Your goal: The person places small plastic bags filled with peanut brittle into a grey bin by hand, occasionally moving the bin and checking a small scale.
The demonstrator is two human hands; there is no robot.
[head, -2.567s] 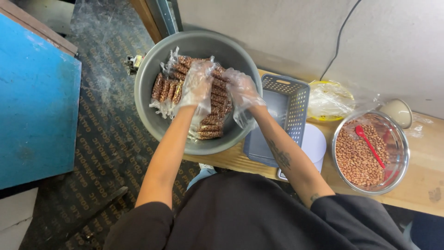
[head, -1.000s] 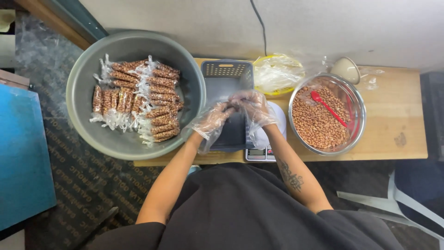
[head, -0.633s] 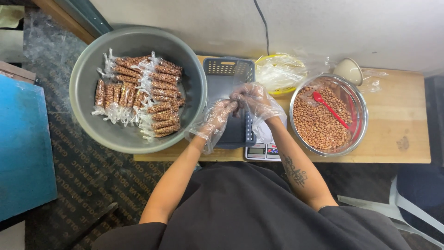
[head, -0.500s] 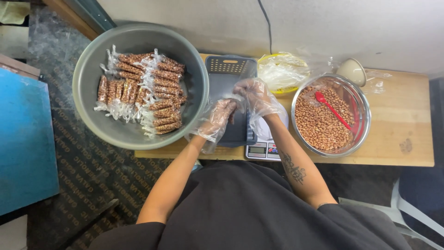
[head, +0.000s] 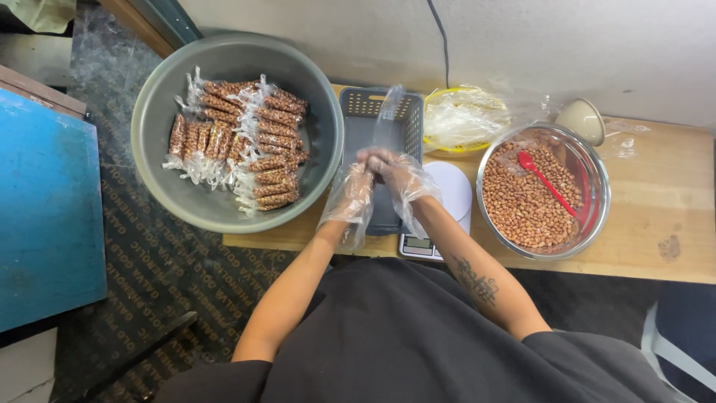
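Both my hands wear loose clear plastic gloves and meet over the grey plastic basket (head: 360,104). My left hand (head: 355,188) and my right hand (head: 395,169) pinch the lower end of a long, narrow, empty clear plastic bag (head: 388,116) that stands up from my fingers. To the left, a large grey basin (head: 313,97) holds several tied clear packets of peanuts (head: 253,149). To the right, a steel bowl (head: 593,224) is full of loose peanuts (head: 522,209) with a red spoon (head: 543,179) lying in them.
A small digital scale with a white round plate (head: 453,190) sits between basket and bowl. A yellow-rimmed dish with crumpled plastic bags (head: 462,119) and a beige cup (head: 583,119) stand at the back. The wooden table (head: 664,216) ends near my lap; a blue cabinet (head: 45,209) stands left.
My hands left the packets in the basin and came together over the basket. They now hold an empty narrow bag, its end standing upright.
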